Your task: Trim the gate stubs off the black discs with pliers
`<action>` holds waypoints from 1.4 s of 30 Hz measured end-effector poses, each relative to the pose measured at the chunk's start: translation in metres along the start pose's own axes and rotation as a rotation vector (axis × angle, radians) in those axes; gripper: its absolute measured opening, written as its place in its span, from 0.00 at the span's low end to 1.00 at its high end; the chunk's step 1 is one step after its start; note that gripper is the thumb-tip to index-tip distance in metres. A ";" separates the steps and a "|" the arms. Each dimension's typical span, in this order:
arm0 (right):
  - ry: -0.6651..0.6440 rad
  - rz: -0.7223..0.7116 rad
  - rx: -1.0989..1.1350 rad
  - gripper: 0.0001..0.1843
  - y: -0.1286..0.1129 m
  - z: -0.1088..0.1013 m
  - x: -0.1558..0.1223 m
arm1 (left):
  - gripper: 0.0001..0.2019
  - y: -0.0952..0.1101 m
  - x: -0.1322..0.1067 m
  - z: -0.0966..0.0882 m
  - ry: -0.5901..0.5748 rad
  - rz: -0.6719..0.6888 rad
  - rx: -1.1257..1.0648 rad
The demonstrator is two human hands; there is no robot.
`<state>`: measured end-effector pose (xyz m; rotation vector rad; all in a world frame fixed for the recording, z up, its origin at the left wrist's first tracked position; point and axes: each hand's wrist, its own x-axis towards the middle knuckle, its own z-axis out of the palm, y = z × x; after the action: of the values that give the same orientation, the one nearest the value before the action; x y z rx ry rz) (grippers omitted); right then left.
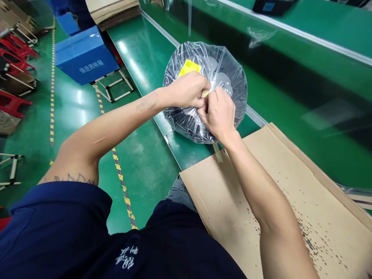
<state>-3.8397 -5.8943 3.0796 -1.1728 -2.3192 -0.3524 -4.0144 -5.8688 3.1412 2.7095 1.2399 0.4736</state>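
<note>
A round dark object wrapped in a clear plastic bag (236, 83) rests on the green work surface, with a yellow label (187, 68) and pale discs showing through the film. Over its top, my left hand (190, 90) is closed in a fist on the gathered plastic. My right hand (219, 110) pinches at the same bunch, its fingers touching the left. A short piece of beige tape (205, 94) shows between them. Another beige tape strip (217, 153) sticks out below the bag, over the cardboard. The fingertips are mostly hidden.
Flat cardboard (232, 193) strewn with small dark specks lies at the near right. A metal rail (255, 116) runs behind the bag. To the left, a blue box (87, 56) sits on a white-tube stand; red stools (14, 104) stand farther left. Stacked cardboard (113, 11) is at the back.
</note>
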 end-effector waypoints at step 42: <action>-0.084 0.101 -0.002 0.06 -0.020 -0.029 0.001 | 0.04 0.001 0.000 -0.014 -0.118 -0.039 -0.188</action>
<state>-3.8464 -5.9181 3.1049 -1.3233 -2.3199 -0.2735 -4.0181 -5.8696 3.1549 2.5125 1.1535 0.3972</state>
